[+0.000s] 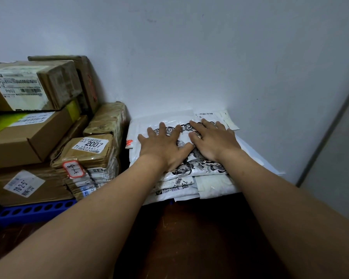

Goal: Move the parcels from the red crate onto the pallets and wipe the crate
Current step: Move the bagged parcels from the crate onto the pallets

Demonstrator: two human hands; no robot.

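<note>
1. The left hand (163, 147) and right hand (214, 140) lie flat with fingers spread, gripping nothing, pressing the printed parcel (205, 168).
2. The parcel tops the white stack (214, 186) by the wall.
3. Press evenly and square its edges, so nothing slides.

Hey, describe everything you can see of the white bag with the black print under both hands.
The white bag is a soft, glossy plastic mailer printed with black lettering and an ink-style drawing. It lies flat, slightly wrinkled, atop a stack of white parcels against the wall, right of the cardboard boxes. The left hand and right hand press on it, fingers spread flat.
</note>
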